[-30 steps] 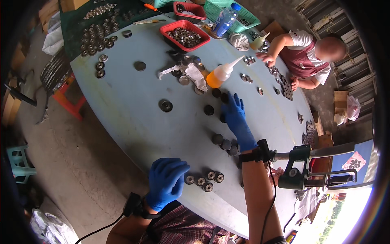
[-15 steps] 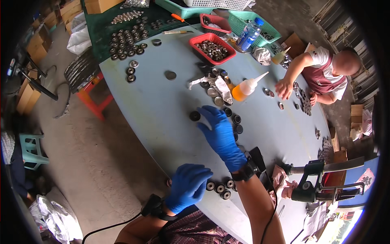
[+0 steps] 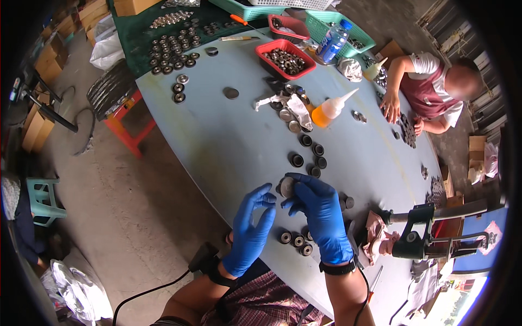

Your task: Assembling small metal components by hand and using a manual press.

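My right hand (image 3: 322, 214), in a blue glove, pinches a small round metal part (image 3: 286, 188) with a greyish flat face between thumb and fingers. Just left of it, my left hand (image 3: 251, 228), gloved too, is open with its fingers apart and nothing in it. The two hands face each other above the table's near edge, and the part is apart from the left fingers. Beyond the right hand stand several dark round parts, one of them a black ring-like piece (image 3: 296, 160). Between my wrists sit several bearing-like parts (image 3: 298, 240) with holed centres.
Further off on the grey table (image 3: 217, 146) are a squeeze bottle (image 3: 328, 110) of orange liquid, a white rag (image 3: 296, 108) and a red basket (image 3: 285, 60) of metal parts. A green hand press (image 3: 416, 239) stands at right. A co-worker's hand (image 3: 390, 106) touches parts at far right.
My right hand has drawn back toward me and now holds the round part. The left hand has risen and spread its fingers. The dark piece left of my right hand is gone from that spot.
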